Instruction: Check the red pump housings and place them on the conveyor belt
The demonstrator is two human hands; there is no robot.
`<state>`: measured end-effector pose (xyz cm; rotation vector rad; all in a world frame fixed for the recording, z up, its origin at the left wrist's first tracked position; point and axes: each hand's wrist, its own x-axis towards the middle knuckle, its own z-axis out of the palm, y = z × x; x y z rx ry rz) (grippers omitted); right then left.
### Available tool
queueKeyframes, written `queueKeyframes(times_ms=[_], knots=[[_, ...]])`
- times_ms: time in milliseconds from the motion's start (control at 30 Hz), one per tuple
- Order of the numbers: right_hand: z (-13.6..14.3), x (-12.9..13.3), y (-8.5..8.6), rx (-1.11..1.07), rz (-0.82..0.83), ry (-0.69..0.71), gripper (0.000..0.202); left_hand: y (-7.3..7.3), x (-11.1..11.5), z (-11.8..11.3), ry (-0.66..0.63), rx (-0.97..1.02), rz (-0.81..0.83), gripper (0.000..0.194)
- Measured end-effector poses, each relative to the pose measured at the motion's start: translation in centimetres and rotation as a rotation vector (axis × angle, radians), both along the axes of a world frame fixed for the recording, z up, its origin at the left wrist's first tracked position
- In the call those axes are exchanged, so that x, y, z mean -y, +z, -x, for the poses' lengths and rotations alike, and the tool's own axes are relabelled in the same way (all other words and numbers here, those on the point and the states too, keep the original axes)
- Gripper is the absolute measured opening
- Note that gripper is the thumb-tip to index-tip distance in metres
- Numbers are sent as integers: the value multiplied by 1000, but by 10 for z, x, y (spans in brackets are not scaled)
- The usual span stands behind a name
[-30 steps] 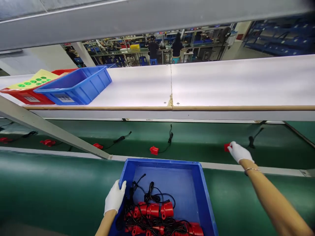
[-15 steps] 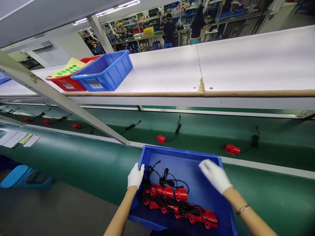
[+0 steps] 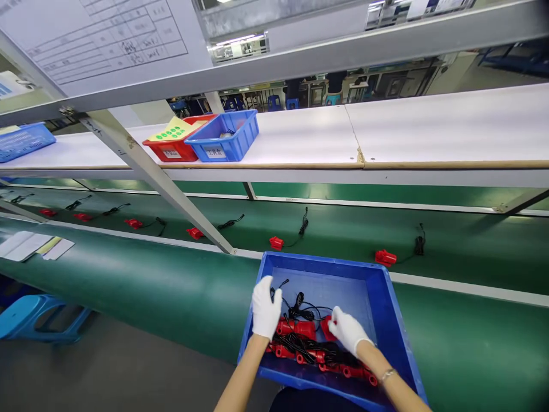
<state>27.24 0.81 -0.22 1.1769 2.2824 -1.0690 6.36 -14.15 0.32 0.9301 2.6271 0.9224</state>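
Observation:
A blue tray (image 3: pixel 397 320) holds several red parts (image 3: pixel 306 328) with black cables, heaped toward its near side. My left hand (image 3: pixel 265 308), in a white glove, is over the tray's left side beside a cable, its thumb and fingers apart. In the middle of the tray my right hand (image 3: pixel 348 331), also gloved, has its fingers closed on a single red part (image 3: pixel 329 328). The fingertips partly cover that part.
Behind the tray, red parts with cables (image 3: pixel 385 257) lie spaced along a green belt (image 3: pixel 343 229). Above it runs a white shelf (image 3: pixel 300 137) with a blue bin (image 3: pixel 227 137) and a red bin (image 3: pixel 171 150). A slanted post (image 3: pixel 171 194) stands left; a blue stool (image 3: pixel 38 317) is lower left.
My left hand has left the tray's left rim and moved inward over the tray. My right hand has come down and left onto a red part. The view has shifted, and belt parts sit further left.

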Motion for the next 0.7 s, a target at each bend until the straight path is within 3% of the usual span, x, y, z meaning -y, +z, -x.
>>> queueKeyframes(times_ms=[100, 200, 233, 367, 467, 533, 700], knots=[[-19, -28, 39, -191, 52, -53, 20, 6, -12, -58, -226, 150, -134, 53], [-25, -38, 84, -358, 112, -82, 28, 23, -31, -108, -433, 622, -437, 88], [-24, -38, 99, -404, 130, -96, 32, 33, -38, -119, -408, 742, -515, 91], [-22, -20, 141, -591, 124, -263, 39, 83, -62, -138, -62, 1064, -657, 62], [-27, 0, 149, -587, -17, -313, 42, 115, -69, -139, 35, 1305, -774, 61], [-32, 13, 147, -552, -91, -262, 43, 127, -68, -140, 82, 1324, -837, 55], [-42, 39, 141, -599, -440, -144, 32, 133, -58, -152, 151, 1396, -898, 46]])
